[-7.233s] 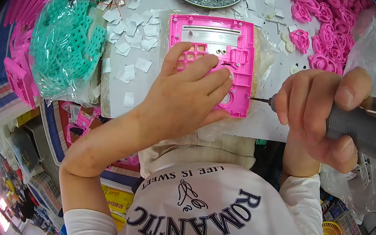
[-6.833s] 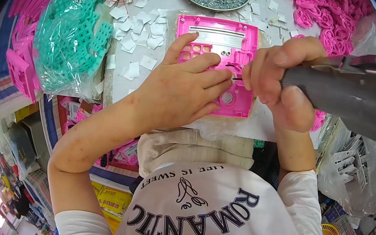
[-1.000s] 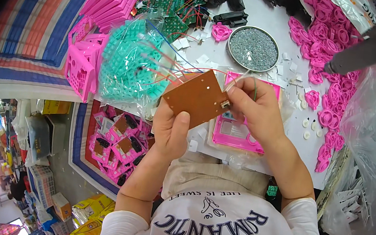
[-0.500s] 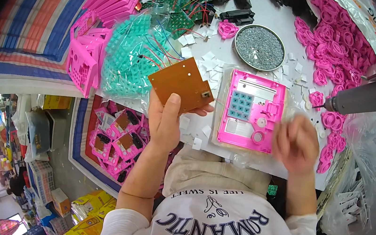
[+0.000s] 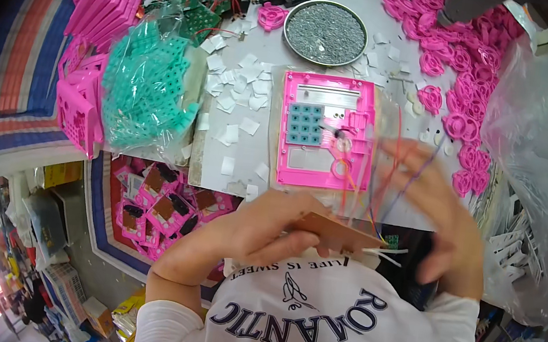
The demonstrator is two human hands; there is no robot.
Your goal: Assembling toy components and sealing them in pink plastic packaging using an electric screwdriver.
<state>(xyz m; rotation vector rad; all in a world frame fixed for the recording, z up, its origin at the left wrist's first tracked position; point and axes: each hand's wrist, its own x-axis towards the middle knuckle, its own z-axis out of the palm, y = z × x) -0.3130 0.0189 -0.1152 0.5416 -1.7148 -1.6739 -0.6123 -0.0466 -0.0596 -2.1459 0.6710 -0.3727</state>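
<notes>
In the head view, the left hand grips a brown circuit board edge-on, fingers closed around its near end, holding it low and close to the person's chest, short of the table's near edge. Thin coloured wires rise from the board toward the right hand, which is blurred; its fingers look spread and loosely open among the wires, though whether it pinches any of them cannot be told. Just beyond both hands, a pink housing with a teal keypad lies flat on the white table. A round metal dish of small screws sits beyond the housing, a bag of teal keypads to the left, and pink round parts to the right.
</notes>
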